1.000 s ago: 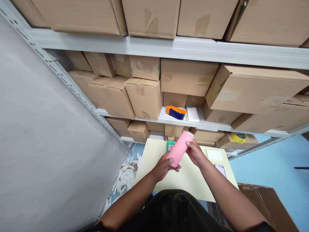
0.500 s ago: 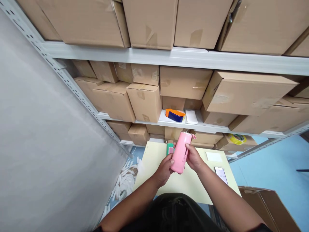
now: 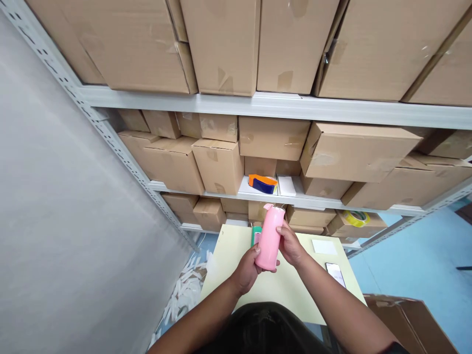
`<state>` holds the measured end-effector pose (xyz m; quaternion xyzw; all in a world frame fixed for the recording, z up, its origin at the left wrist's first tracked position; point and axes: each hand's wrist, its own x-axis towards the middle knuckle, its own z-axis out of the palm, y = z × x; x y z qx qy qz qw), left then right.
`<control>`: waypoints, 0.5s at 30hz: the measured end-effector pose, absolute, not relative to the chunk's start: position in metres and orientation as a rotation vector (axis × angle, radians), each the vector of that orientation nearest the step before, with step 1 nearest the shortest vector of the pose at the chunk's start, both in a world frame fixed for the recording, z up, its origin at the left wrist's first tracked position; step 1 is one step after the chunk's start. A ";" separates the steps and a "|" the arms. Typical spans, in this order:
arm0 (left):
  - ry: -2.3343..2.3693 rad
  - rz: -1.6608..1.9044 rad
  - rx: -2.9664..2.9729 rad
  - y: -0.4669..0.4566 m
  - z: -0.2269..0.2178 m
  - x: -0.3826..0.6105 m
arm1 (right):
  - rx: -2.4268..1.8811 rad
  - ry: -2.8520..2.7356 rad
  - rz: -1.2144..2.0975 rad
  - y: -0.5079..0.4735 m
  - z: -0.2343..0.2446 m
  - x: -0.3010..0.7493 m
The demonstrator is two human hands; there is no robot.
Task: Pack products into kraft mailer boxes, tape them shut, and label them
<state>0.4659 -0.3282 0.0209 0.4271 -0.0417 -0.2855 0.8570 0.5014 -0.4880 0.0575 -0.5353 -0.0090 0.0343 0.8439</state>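
Note:
A pink cylindrical bottle [image 3: 270,237] with a small loop at its top is held nearly upright above a pale yellow table [image 3: 287,285]. My left hand [image 3: 246,269] is wrapped round its lower end from the left. My right hand [image 3: 290,244] grips its middle from the right, fingers closed on it. A green and pink item [image 3: 255,236] lies on the table just behind the bottle, partly hidden by it.
Grey metal shelving [image 3: 280,105] packed with cardboard boxes fills the view ahead. An orange-and-blue tape dispenser [image 3: 262,183] and a white box [image 3: 286,186] sit on one shelf. A phone [image 3: 335,274], a white card [image 3: 324,246], a yellow tape roll [image 3: 354,217], white scraps [image 3: 184,295] on the floor.
The bottle has been turned from tilted right to nearly upright and rotated in my hands, its loop now at top left. The view has tipped upward a little.

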 end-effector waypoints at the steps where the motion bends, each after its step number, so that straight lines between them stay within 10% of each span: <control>1: -0.088 -0.604 0.893 -0.330 0.020 0.466 | -1.143 -0.009 0.055 -0.489 0.057 0.502; 15: -0.168 -0.561 0.991 -0.337 0.026 0.473 | -1.152 -0.010 0.051 -0.498 0.055 0.501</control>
